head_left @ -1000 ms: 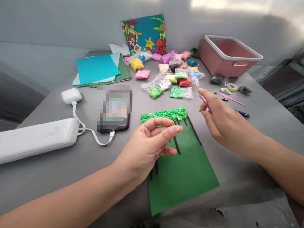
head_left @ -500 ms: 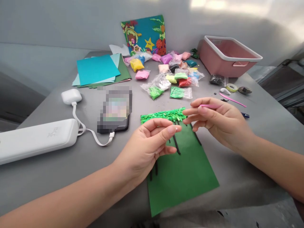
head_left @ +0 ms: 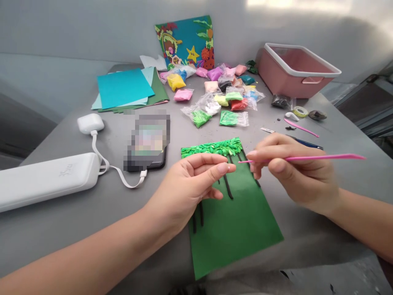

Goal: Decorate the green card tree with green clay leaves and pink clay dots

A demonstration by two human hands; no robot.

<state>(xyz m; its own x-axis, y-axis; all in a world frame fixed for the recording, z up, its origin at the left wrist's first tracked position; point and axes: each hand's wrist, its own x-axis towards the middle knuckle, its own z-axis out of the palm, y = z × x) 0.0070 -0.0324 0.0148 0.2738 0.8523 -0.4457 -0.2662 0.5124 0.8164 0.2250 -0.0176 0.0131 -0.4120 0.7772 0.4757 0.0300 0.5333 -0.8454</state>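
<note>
My left hand (head_left: 199, 176) is closed in a pinch over the green sheet (head_left: 236, 229), with a tiny white bit of clay (head_left: 229, 167) showing at the thumb tip. In my right hand (head_left: 291, 168) is a thin pink modelling tool (head_left: 319, 157), held like a pencil. Its fine tip points left and is just short of the left fingertips. Bright green clay leaves (head_left: 211, 148) cover the sheet's top edge, and dark clay strips (head_left: 227, 186) run down from them. My left hand hides part of the leaves and strips.
Bags of coloured clay (head_left: 211, 87) lie behind the sheet. A pink basket (head_left: 288, 76) stands back right; a craft knife (head_left: 307, 142) and a second pink tool (head_left: 301, 128) lie near my right hand. Left are a phone (head_left: 150, 143), a white power bank (head_left: 52, 180) and coloured paper (head_left: 123, 88).
My right hand has turned and moved slightly right and down, so the pink tool now points its fine tip toward my left fingers. The left hand stays almost still.
</note>
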